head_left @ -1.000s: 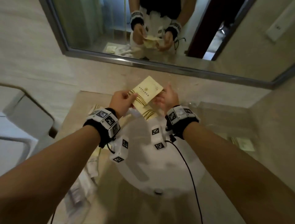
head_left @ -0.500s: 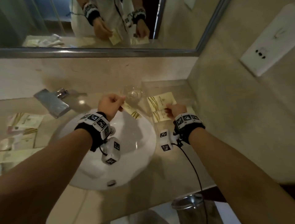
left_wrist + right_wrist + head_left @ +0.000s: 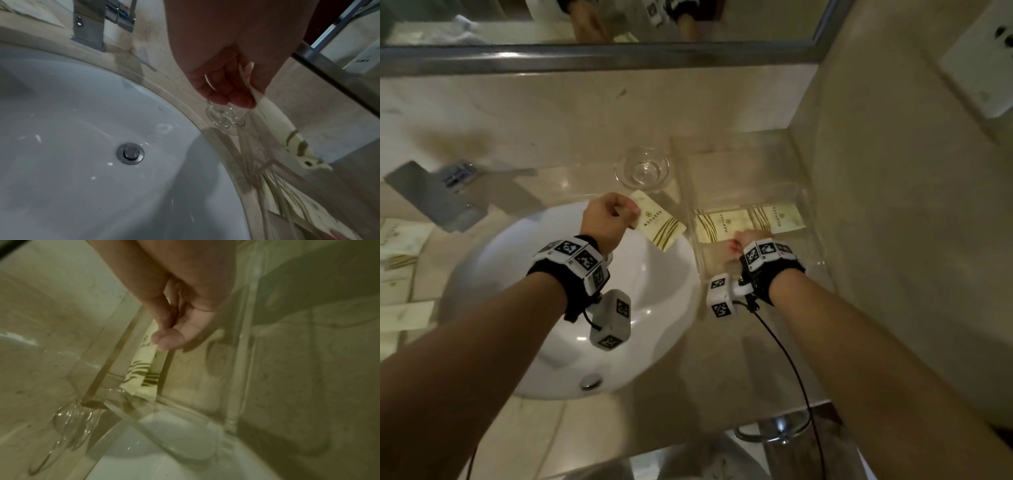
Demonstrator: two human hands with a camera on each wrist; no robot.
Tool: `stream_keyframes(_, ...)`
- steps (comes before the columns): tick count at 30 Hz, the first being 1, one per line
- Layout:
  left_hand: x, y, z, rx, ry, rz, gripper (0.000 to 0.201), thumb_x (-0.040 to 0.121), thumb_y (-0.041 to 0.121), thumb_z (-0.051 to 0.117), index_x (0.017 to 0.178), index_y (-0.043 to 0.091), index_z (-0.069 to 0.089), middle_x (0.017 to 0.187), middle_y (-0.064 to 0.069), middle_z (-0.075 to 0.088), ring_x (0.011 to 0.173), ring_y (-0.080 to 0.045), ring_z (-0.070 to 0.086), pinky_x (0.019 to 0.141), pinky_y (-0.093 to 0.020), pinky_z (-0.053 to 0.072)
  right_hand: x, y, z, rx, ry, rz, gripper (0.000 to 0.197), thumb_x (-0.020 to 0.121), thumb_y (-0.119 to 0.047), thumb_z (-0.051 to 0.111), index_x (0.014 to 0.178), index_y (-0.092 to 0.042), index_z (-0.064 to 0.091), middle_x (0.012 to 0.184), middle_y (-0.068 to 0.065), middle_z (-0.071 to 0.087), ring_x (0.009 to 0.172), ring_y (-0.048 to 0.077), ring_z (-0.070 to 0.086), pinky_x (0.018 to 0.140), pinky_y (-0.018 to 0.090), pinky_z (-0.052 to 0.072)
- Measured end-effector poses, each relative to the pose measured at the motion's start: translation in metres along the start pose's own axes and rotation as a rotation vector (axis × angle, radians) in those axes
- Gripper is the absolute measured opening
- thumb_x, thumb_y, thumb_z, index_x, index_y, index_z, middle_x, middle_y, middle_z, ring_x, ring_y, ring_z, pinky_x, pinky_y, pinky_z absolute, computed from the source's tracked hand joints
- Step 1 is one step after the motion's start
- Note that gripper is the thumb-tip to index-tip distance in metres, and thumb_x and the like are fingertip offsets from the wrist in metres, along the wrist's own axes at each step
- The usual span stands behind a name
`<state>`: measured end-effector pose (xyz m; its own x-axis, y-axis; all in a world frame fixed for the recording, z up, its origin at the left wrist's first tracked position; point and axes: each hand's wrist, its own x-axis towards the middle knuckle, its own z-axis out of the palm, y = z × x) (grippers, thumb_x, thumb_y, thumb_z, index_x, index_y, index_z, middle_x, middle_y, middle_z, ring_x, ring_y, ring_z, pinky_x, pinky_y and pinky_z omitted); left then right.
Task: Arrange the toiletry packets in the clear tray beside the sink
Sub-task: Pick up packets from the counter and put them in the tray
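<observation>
Marble surface [image 3: 739,359], beige and glossy, carries everything here, with the round white sink basin [image 3: 654,301] sunk into its middle. Against the surface's right edge, beside the wall, stands the clear rectangular plastic tray [image 3: 804,246], placed where packets can be dropped in from the basin side. Two cream toiletry packets with gold stripes [image 3: 777,217] lie flat side by side across the tray floor. The right hand [image 3: 748,240] reaches into the tray and pinches the near edge of the left one between thumb and fingertip, probably to square it against its neighbour. The left hand [image 3: 607,219] waits above the basin's far rim, its grip closed on a third cream packet [image 3: 659,226] held by one end, likely next in line. A small clear glass bowl [image 3: 642,169] sits just beyond. More packets [image 3: 400,240] rest at the surface's left edge.
</observation>
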<state>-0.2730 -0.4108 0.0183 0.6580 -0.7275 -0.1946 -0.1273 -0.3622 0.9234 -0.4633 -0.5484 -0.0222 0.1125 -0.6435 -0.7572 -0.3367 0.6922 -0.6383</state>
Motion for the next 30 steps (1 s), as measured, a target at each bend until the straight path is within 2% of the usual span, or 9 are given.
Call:
stream_keyframes(2, 0.004, -0.004, -0.001, 0.013, -0.001, -0.016, 0.023, 0.085, 0.004, 0.057, 0.068, 0.019, 0.053, 0.071, 0.002, 0.057, 0.062, -0.009, 0.054, 0.047, -0.004, 0.043, 0.004, -0.004, 0.01, 0.091, 0.02, 0.016, 0.015, 0.096, -0.003, 0.043, 0.085, -0.002, 0.053, 0.067, 0.009, 0.052, 0.049, 0.014, 0.055, 0.047, 0.023, 0.047)
stream_keyframes(4, 0.008, -0.004, 0.0, 0.02, -0.022, -0.034, 0.024, 0.086, 0.003, 0.056, 0.07, 0.021, 0.053, 0.074, 0.001, 0.058, 0.065, -0.009, 0.055, 0.05, -0.005, 0.045, 0.005, -0.007, 0.014, 0.088, 0.02, -0.008, 0.016, 0.096, -0.002, 0.046, 0.082, 0.0, 0.055, 0.062, 0.012, 0.054, 0.051, 0.017, 0.055, 0.045, 0.025, 0.049)
stream_keyframes(7, 0.012, -0.002, 0.002, 0.013, -0.087, -0.052, 0.023, 0.087, 0.003, 0.055, 0.075, 0.023, 0.051, 0.089, -0.003, 0.058, 0.073, -0.009, 0.057, 0.062, -0.015, 0.05, 0.008, -0.005, 0.012, -0.004, 0.041, -0.02, 0.017, 0.095, -0.019, 0.053, 0.088, -0.004, 0.058, 0.052, 0.012, 0.064, 0.058, 0.021, 0.061, 0.066, 0.036, 0.056)
stream_keyframes(10, 0.014, 0.005, 0.007, -0.047, -0.126, -0.085, 0.024, 0.086, -0.001, 0.054, 0.077, 0.021, 0.05, 0.097, -0.004, 0.056, 0.081, -0.016, 0.06, 0.059, -0.016, 0.055, 0.013, -0.003, 0.005, -0.268, 0.057, -0.108, 0.034, 0.095, -0.033, 0.047, 0.098, -0.001, 0.061, 0.093, 0.018, 0.071, 0.079, 0.023, 0.06, 0.084, 0.041, 0.053)
stream_keyframes(14, 0.014, 0.018, 0.018, -0.118, -0.199, -0.073, 0.03, 0.083, -0.007, 0.054, 0.08, 0.023, 0.049, 0.089, -0.002, 0.056, 0.079, -0.017, 0.059, 0.057, -0.016, 0.054, 0.001, -0.018, -0.003, -0.359, 0.117, -0.117, 0.042, 0.092, -0.047, 0.044, 0.073, -0.01, 0.053, 0.066, 0.005, 0.06, 0.049, 0.016, 0.049, 0.047, 0.028, 0.039)
stream_keyframes(17, 0.013, 0.028, 0.03, -0.118, -0.26, -0.044, 0.032, 0.082, -0.008, 0.055, 0.085, 0.024, 0.048, 0.085, -0.006, 0.057, 0.074, -0.018, 0.057, 0.059, -0.017, 0.05, -0.013, -0.029, -0.002, -0.351, -0.051, -0.274, 0.037, 0.09, -0.044, 0.052, 0.072, -0.013, 0.058, 0.061, -0.001, 0.054, 0.049, 0.012, 0.046, 0.048, 0.023, 0.037)
stream_keyframes(22, 0.011, 0.044, 0.053, -0.149, -0.305, 0.004, 0.033, 0.081, -0.012, 0.054, 0.093, 0.018, 0.049, 0.074, -0.004, 0.049, 0.069, -0.016, 0.054, 0.058, -0.02, 0.049, -0.033, -0.039, -0.002, -0.564, -0.327, -0.397, 0.031, 0.086, -0.031, 0.063, 0.107, -0.008, 0.065, 0.088, 0.005, 0.063, 0.066, 0.01, 0.051, 0.052, 0.019, 0.037)
stream_keyframes(27, 0.012, 0.05, 0.064, -0.101, -0.259, 0.039, 0.03, 0.083, 0.0, 0.058, 0.106, 0.016, 0.049, 0.076, 0.0, 0.056, 0.063, -0.011, 0.053, 0.056, -0.014, 0.045, -0.033, -0.027, -0.027, -0.191, -0.309, -0.241, 0.004, 0.087, -0.001, 0.06, 0.086, -0.005, 0.06, 0.078, 0.007, 0.061, 0.058, 0.011, 0.05, 0.04, 0.015, 0.04)
stream_keyframes(30, 0.012, 0.047, 0.069, -0.075, -0.264, 0.028, 0.02, 0.084, 0.001, 0.055, 0.099, 0.016, 0.053, 0.076, -0.002, 0.058, 0.063, -0.014, 0.053, 0.06, -0.02, 0.044, -0.031, -0.02, -0.056, 0.162, -0.13, -0.15, 0.01, 0.089, 0.002, 0.057, 0.08, -0.003, 0.055, 0.075, 0.008, 0.057, 0.063, 0.013, 0.054, 0.049, 0.017, 0.054)
